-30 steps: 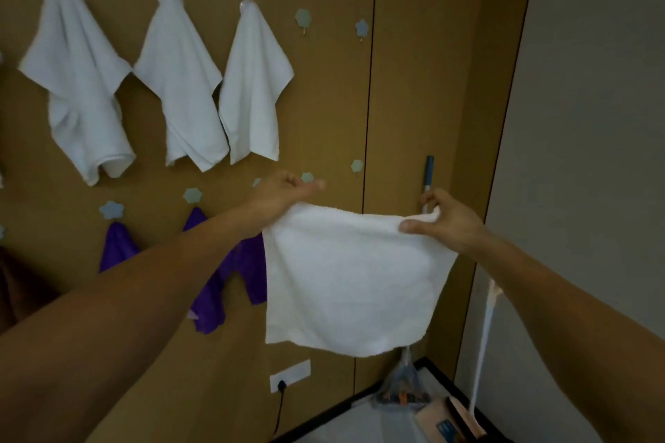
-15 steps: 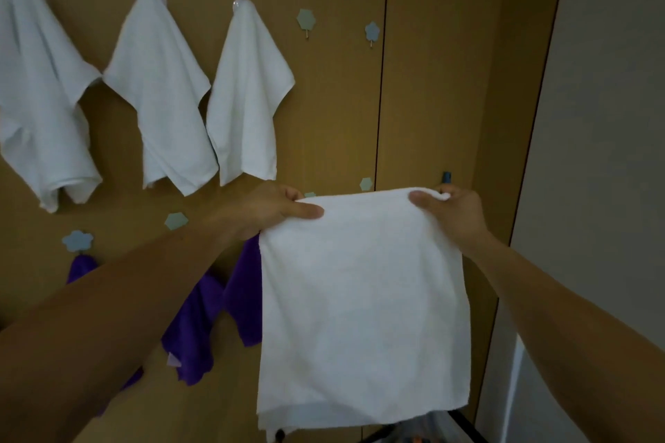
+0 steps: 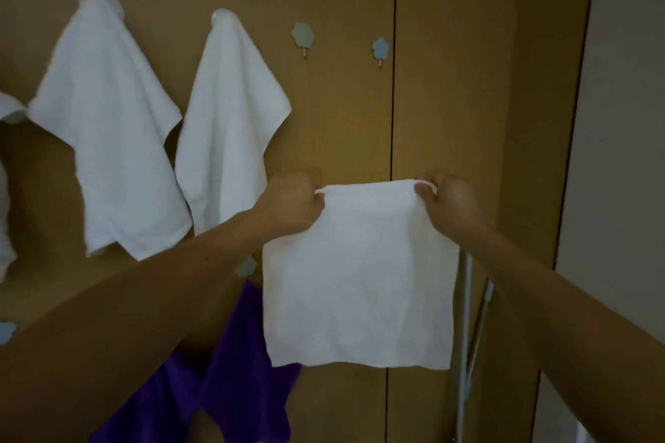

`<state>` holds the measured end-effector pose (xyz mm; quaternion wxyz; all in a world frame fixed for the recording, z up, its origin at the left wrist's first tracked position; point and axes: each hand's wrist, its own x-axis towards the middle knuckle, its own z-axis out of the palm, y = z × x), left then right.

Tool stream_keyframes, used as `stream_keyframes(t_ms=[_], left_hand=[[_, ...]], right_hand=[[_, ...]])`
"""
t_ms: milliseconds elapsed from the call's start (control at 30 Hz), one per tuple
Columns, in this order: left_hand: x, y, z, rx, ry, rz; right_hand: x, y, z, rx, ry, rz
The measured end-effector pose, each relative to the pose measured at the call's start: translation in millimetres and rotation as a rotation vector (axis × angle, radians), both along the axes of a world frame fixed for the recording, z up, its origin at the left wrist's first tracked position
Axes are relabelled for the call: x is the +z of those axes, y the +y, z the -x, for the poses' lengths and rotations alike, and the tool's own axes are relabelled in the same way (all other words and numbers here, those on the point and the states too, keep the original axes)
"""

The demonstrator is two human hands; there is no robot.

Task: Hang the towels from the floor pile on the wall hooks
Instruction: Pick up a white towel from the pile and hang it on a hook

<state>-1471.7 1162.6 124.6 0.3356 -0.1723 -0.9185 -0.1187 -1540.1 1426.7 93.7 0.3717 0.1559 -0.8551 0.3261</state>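
Note:
A white towel hangs flat in front of the brown wall, held by its top edge. My left hand grips the top left corner and my right hand grips the top right corner. Above them two flower-shaped hooks are bare: one just left of the panel seam and one beside the seam. Two white towels hang from hooks to the left. The floor pile is out of view.
Purple towels hang on a lower row, under a small flower hook. A pale pole leans by the wall at the right. A grey wall meets the brown panels at the right.
Both hands have risen and come closer together, so the towel's top edge is shorter and it hangs higher against the wall. My view has tilted up and shifted right.

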Motion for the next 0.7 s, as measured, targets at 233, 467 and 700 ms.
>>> stream_keyframes(t_ms=[233, 467, 700], left_hand=[[24.0, 27.7, 58.7, 0.134, 0.086, -0.251], [53.5, 25.8, 92.1, 0.143, 0.032, -0.362], [112.7, 7.8, 113.4, 0.221, 0.233, -0.294]], right_hand=[[34.1, -18.4, 63.1, 0.424, -0.142, 0.198], [75.4, -33.5, 112.2, 0.709, -0.245, 0.128], [134.8, -74.7, 141.7, 0.765, -0.046, 0.266]])
